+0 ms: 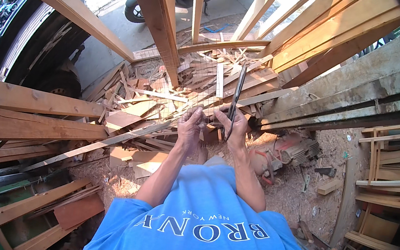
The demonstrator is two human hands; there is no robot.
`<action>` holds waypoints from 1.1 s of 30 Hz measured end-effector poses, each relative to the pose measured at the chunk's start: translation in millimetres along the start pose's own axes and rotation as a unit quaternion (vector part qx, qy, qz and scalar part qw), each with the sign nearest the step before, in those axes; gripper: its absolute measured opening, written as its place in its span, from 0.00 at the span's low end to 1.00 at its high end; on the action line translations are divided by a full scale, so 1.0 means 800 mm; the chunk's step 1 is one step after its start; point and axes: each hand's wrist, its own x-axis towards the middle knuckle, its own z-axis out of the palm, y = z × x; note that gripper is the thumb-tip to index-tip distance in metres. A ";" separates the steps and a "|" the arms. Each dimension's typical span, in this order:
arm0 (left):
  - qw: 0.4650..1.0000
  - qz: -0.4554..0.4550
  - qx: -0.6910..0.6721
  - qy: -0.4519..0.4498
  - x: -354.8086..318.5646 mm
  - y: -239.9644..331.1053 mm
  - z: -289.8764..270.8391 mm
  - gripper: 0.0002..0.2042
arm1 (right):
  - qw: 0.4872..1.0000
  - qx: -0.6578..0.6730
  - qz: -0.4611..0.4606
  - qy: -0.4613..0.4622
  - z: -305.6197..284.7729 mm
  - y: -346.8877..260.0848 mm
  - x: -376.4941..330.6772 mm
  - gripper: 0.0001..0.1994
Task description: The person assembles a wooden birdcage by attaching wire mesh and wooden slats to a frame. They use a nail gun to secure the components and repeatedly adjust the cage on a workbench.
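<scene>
Cutting wire mesh point(193, 80): left hand point(190, 126) pinches mesh edge; right hand point(233, 124) grips long shears point(236, 97), blades toward 12 o'clock. Next: likely another snip.

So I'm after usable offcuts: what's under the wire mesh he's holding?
Under the wire mesh, a heap of wood scraps shows through. The left hand and right hand hide what lies under its near edge.

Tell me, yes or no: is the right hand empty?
No. The right hand grips long dark shears, blades pointing up over the wire mesh that the left hand holds.
</scene>
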 end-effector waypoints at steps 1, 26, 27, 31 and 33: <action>1.000 0.012 0.013 0.005 0.002 0.003 0.005 0.09 | 1.000 -0.012 0.014 0.006 -0.003 0.001 -0.002 0.16; 0.990 0.117 0.081 0.016 0.007 0.009 0.062 0.20 | 0.946 -0.303 0.084 -0.082 -0.025 -0.038 -0.083 0.33; 0.990 0.112 0.082 0.017 0.006 0.009 0.062 0.20 | 0.944 -0.308 0.080 -0.082 -0.026 -0.038 -0.083 0.33; 0.992 0.101 0.071 0.020 0.003 0.011 0.060 0.20 | 0.943 -0.300 0.105 -0.097 -0.026 -0.039 -0.084 0.33; 0.992 0.098 0.076 0.023 0.003 0.010 0.060 0.20 | 0.946 -0.290 0.111 -0.094 -0.024 -0.039 -0.084 0.33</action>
